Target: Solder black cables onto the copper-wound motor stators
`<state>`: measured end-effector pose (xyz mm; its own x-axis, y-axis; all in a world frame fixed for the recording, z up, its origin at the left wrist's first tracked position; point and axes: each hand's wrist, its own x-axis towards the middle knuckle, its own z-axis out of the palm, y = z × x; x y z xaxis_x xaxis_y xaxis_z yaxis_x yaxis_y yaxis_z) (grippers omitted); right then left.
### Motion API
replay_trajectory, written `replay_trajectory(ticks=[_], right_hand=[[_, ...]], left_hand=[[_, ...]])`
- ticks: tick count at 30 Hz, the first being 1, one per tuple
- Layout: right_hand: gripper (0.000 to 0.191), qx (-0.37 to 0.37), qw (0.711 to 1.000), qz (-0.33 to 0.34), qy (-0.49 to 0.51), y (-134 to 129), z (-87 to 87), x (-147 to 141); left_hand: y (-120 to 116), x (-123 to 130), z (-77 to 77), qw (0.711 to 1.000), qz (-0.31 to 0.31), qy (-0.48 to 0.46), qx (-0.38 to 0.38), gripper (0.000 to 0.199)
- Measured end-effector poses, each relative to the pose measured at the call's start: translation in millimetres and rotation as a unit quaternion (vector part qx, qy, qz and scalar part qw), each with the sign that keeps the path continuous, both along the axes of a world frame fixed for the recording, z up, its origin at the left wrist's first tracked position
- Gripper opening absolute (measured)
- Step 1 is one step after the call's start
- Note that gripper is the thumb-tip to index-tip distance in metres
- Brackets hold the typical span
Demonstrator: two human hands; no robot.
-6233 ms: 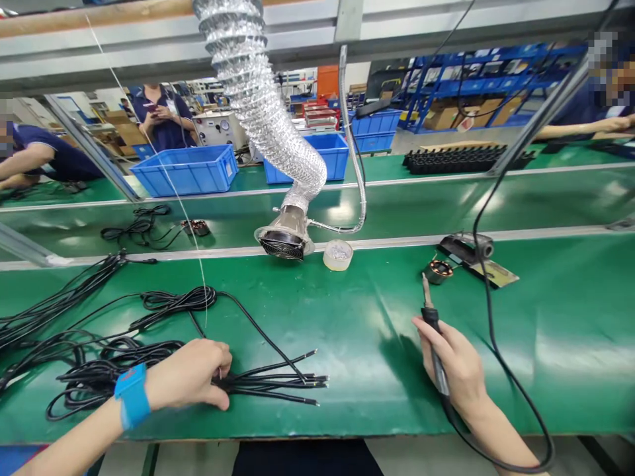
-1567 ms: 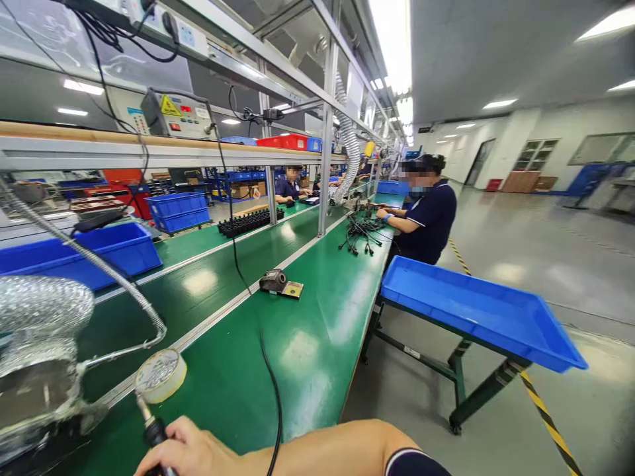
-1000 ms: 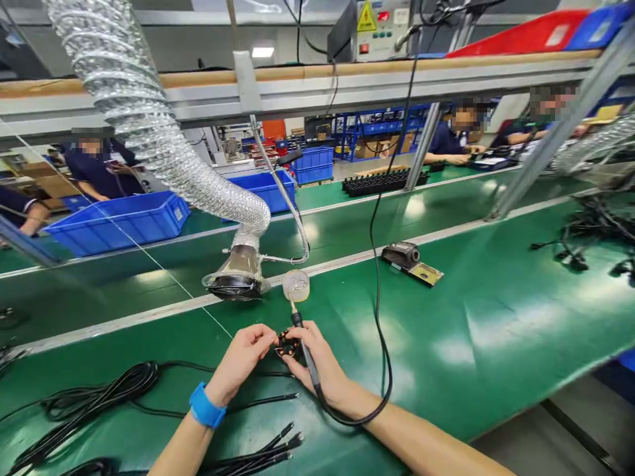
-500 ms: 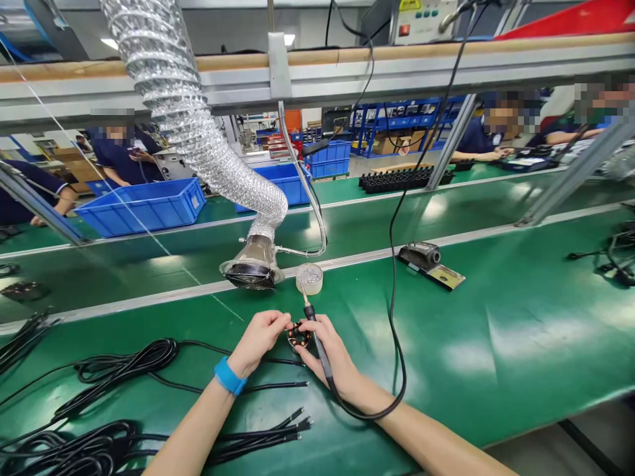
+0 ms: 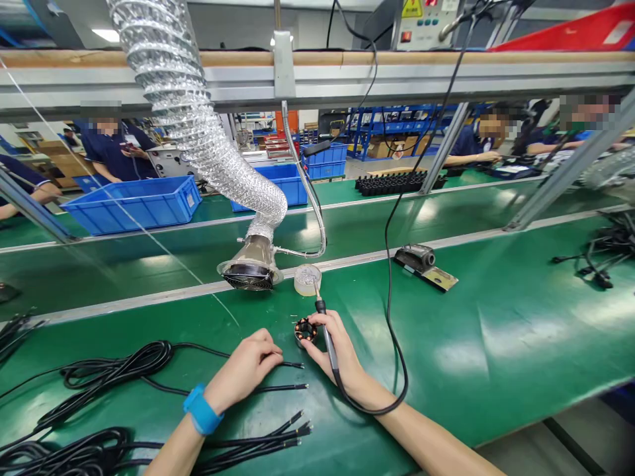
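Between the thumb and fingers of my right hand (image 5: 338, 344) is a small black ring with copper coils (image 5: 299, 328). The same hand also holds a soldering iron (image 5: 328, 340), its tip pointing away from me beside a round pale tub (image 5: 307, 279). To the left, my left hand (image 5: 251, 363), with a blue band at the wrist, has its fingers closed at a black cable (image 5: 292, 364) near the cable's end. Whether the fingers grip this cable is hard to see. More black cables (image 5: 278, 436) lie below, their ends pointing right.
A fume extractor nozzle (image 5: 251, 264) hangs beyond my hands. The iron's cord loops over my right forearm. A metal stand (image 5: 421, 261) sits at the back right, black cables (image 5: 600, 254) farther right. Blue bins (image 5: 133, 205) and several people are across the bench.
My left hand has left the coil ring and moved left and down to the cable. My right hand, with the ring and iron, has shifted slightly right.
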<state>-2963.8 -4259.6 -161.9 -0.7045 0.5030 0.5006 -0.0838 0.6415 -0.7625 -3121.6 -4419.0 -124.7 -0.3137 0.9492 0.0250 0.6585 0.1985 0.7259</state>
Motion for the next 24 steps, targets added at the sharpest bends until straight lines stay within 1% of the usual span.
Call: replay_trajectory(ticks=[2, 4, 5, 6, 8, 10, 12, 15, 17, 20, 24], right_hand=[[0.038, -0.005, 1.0, -0.014, -0.006, 2, -0.1, 0], [0.039, -0.006, 1.0, -0.02, -0.002, 3, -0.2, 0], [0.038, -0.005, 1.0, -0.023, 0.0, 3, -0.1, 0], [0.038, -0.006, 1.0, -0.025, 0.001, 3, 0.2, 0], [0.036, -0.011, 1.0, -0.029, -0.001, 2, 1.5, 0], [0.036, -0.019, 1.0, -0.025, -0.006, -1, 4.1, -2], [0.037, -0.024, 1.0, 0.001, -0.006, -6, 8.0, -4], [0.043, -0.018, 0.998, 0.062, -0.009, -17, 15.6, -6], [0.046, -0.015, 0.997, 0.08, 0.002, -25, 21.9, -7], [0.04, -0.034, 0.996, 0.067, 0.04, -36, 32.7, -12], [0.027, -0.1, 0.99, 0.041, 0.089, -46, 42.5, -27]], left_hand=[[3, 10, -5.2, 0.999, -0.037, 0.035, 0.006, 0.018], [5, 15, -4.5, 0.997, -0.048, 0.063, 0.024, 0.016], [4, 15, -1.8, 0.997, -0.046, 0.059, 0.029, 0.018], [3, 14, 2.0, 0.998, -0.036, 0.036, 0.032, 0.019], [0, 7, 11.2, 0.997, 0.008, -0.065, 0.042, 0.018], [-4, -1, 19.3, 0.981, 0.053, -0.177, 0.062, 0.023], [-7, -6, 23.3, 0.963, 0.077, -0.244, 0.086, 0.032], [-6, -8, 22.4, 0.953, 0.09, -0.267, 0.111, 0.032], [-4, -8, 20.7, 0.949, 0.095, -0.276, 0.12, 0.031], [-2, -6, 20.6, 0.945, 0.094, -0.29, 0.117, 0.028], [-3, -4, 22.2, 0.946, 0.094, -0.288, 0.112, 0.026]])
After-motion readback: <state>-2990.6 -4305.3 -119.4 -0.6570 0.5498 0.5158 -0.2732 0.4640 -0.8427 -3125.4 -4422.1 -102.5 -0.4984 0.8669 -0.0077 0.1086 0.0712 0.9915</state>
